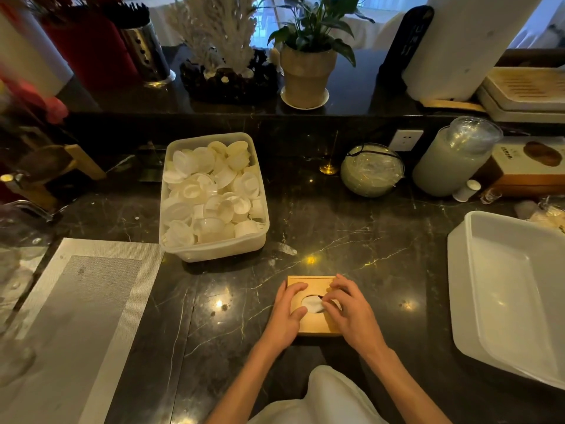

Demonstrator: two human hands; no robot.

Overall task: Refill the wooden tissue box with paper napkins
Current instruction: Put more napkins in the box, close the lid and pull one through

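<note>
The wooden tissue box (312, 284) lies flat on the dark marble counter, near the front edge in the middle. White napkin paper (312, 303) shows through the oval hole in its lid. My left hand (286, 316) clasps the box's left side, thumb and fingers on the lid beside the hole. My right hand (348, 307) rests on the right half of the lid, with its fingertips pinching the napkin at the hole's edge. The right part of the lid is hidden under that hand.
A clear tub of white plastic lids (214, 197) stands behind-left of the box. An empty white tub (507, 289) sits at the right. A grey woven placemat (82, 307) lies at left. Jars, cups and a potted plant (308, 59) line the back.
</note>
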